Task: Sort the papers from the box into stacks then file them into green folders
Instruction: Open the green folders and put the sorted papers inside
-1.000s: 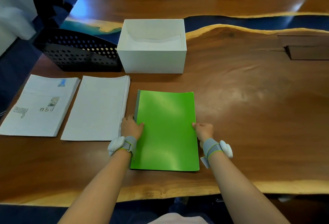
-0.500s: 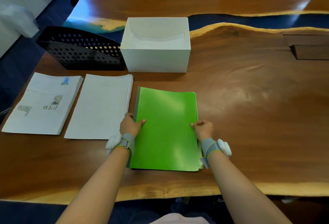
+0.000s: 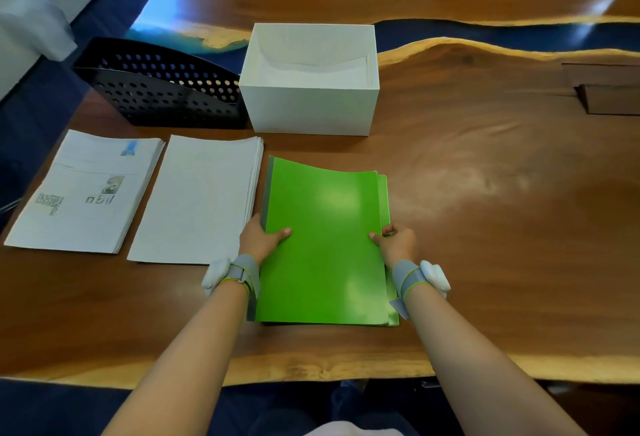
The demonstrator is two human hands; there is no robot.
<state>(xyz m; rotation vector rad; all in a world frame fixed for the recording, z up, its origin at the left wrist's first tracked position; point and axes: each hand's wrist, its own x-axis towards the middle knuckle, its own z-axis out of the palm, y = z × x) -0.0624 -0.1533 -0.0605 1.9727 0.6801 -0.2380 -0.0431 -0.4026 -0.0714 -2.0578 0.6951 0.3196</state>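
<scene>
Folders (image 3: 325, 248) lower centre of frame, on desk (image 3: 485, 200), top cover bowed. Left hand (image 3: 262, 240) grips spine edge, thumb on top; right hand (image 3: 399, 244) pinches open edge. Paper stacks (image 3: 201, 200) lie left of them.

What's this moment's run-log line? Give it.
left hand: grips green folder spine | right hand: pinches cover edge | printed paper stack, plain paper stack: unfiled

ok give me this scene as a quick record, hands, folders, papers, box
left hand: holds the green folders at the spine edge, thumb on top
right hand: pinches their right edge
printed stack: far left
plain stack: just left of the folders
white box: open, behind the folders
black file holder: left of the box
</scene>
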